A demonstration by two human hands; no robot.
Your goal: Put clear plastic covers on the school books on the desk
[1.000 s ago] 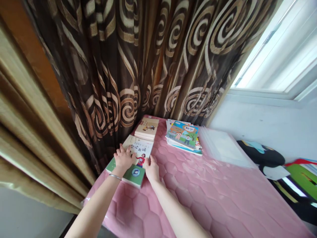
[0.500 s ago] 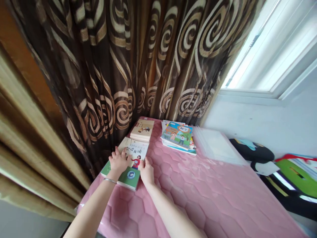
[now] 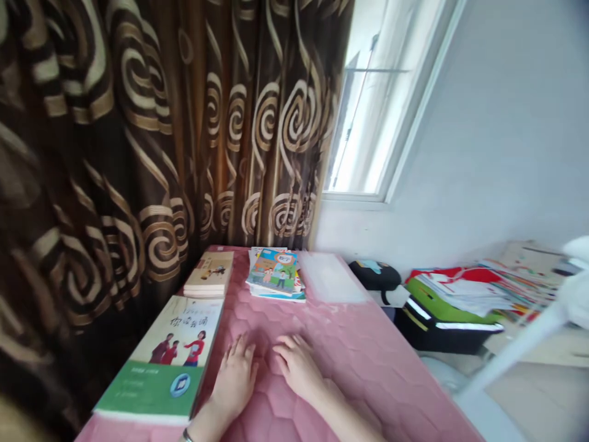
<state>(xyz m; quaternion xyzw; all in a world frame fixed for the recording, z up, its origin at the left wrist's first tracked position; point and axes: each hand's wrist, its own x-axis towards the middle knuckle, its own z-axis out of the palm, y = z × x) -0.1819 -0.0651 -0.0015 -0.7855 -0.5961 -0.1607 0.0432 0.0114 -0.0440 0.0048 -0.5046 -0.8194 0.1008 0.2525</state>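
My left hand lies over the pink quilted surface, fingers apart, just right of a large book with a green-and-white cover. It holds nothing. To its right, my right hand is also without anything in it, its fingers stretched out over the same surface. The green-and-white book lies flat along the left edge. Behind it sits a small stack of tan books. Farther back, in front of both hands, is a pile of textbooks with a blue illustrated cover on top.
Clear plastic sheets lie at the back right. A patterned brown curtain hangs along the left and back. Beyond the right edge are a black case, a green-and-black box with papers, and a blurred white stand.
Both hands have left the green-and-white book and moved right onto the pink surface. The view has swung right, bringing more wall, the papers and the white stand into sight.
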